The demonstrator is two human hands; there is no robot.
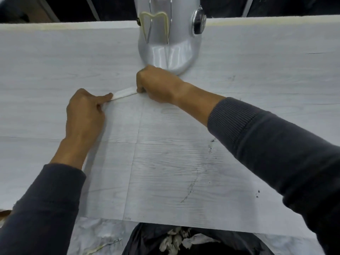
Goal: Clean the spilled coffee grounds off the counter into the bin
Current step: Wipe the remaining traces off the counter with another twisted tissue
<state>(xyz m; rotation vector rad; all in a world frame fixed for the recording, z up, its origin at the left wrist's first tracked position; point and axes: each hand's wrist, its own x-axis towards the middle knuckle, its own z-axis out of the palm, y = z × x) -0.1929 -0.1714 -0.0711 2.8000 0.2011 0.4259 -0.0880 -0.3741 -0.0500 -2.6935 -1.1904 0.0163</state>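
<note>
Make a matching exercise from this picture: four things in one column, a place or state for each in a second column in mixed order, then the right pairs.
Things
1. white strip
2. silver grinder
3. bin
4. dark grounds

Places or states
A. below the counter's near edge, crumpled paper inside
B. held at its ends between the left hand and the right hand
C. scattered as specks on the counter, under the right forearm
D. standing at the far side of the counter

Pairs: 1-B, 2-D, 3-A, 4-C
</note>
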